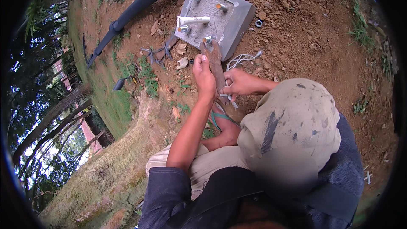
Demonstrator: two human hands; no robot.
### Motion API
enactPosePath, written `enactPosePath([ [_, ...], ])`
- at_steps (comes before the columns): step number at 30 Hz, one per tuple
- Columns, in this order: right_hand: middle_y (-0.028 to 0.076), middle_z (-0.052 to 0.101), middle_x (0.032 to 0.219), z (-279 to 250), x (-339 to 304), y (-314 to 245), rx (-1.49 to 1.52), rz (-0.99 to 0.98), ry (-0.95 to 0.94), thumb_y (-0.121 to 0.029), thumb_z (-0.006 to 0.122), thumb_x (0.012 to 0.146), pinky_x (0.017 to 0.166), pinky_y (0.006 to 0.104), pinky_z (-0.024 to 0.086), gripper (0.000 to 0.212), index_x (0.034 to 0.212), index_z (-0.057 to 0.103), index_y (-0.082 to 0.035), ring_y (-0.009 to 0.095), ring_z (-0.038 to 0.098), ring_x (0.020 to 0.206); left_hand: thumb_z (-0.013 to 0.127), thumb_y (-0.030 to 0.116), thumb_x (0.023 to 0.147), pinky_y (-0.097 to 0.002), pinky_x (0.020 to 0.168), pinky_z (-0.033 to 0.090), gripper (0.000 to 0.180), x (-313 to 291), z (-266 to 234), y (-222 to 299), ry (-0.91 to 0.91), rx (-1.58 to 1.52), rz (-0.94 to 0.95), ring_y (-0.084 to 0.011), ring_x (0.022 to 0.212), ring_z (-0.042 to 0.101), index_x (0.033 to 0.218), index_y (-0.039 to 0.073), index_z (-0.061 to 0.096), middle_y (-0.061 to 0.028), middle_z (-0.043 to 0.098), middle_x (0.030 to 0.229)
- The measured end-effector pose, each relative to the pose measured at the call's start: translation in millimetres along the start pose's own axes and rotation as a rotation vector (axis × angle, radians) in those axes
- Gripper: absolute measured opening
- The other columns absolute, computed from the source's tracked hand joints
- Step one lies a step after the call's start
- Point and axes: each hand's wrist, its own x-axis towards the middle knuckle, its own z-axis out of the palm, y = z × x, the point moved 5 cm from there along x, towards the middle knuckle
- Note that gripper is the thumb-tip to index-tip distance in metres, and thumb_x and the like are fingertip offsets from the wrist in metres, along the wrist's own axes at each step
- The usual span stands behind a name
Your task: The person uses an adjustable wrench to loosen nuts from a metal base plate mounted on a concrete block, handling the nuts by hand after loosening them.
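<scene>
Near the frame's centre, the left hand (204, 78) is curling closed about the upper part of a rusty wrench (217, 65), its thumb lying along the metal, while the right hand (239, 82) is closing its bent fingers around the lower end. The flat brown wrench, pitted and rough, is slanting up the centre, its forked tip meeting the lowest of four threaded studs. These are standing from a square concrete block (242, 27) at upper centre, smooth grey around a coarse, sunken middle, with a stubby white pipe (193, 20) jutting out. Pale cord (243, 60) is looping beside the block's lower corner, and a steel nut (259, 23) is lying just to its right. Crumbly reddish soil (313, 42) is spreading outdoors across the upper right. A smooth black pipe (146, 4) is crossing the upper left, a mossy trunk (114, 174) is filling the lower left, and trees are lining the left edge.
</scene>
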Motion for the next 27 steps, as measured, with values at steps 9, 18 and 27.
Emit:
enactPosePath([
  [9, 0.006, 0.075, 0.095, 3, 29, -24, -0.012, -0.211, 0.127, -0.005, 0.07, 0.095, 0.066, 0.0317, 0.058, 0.027, 0.121, 0.071, 0.002, 0.014, 0.072, 0.083, 0.051, 0.024, 0.112, -0.0311, 0.073, 0.046, 0.023, 56, -23, 33, -0.135, 0.564, 0.114, -0.0108, 0.079, 0.051, 0.105, 0.004, 0.06, -0.0008, 0.057, 0.084],
  [18, 0.01, 0.079, 0.103, -5, -2, -24, -0.102, 0.063, 0.036, -0.01, 0.068, 0.099, 0.06, 0.0266, 0.054, 0.032, 0.129, 0.067, 0.002, 0.015, 0.075, 0.083, 0.079, 0.027, 0.094, -0.0361, 0.074, 0.057, 0.035, 65, -12, 77, -0.361, 0.703, 0.27, -0.0163, 0.079, 0.068, 0.119, 0.006, 0.066, -0.008, 0.072, 0.088],
  [27, 0.011, 0.073, 0.111, -31, -38, -77, -0.345, 0.265, 0.035, -0.016, 0.067, 0.101, 0.069, 0.0338, 0.065, 0.041, 0.137, 0.056, 0.0, 0.022, 0.076, 0.089, 0.084, 0.022, 0.089, -0.0348, 0.065, 0.057, 0.025, 89, 10, 87, -0.652, 0.827, 0.172, -0.0156, 0.069, 0.072, 0.098, 0.003, 0.071, -0.0093, 0.075, 0.081],
])
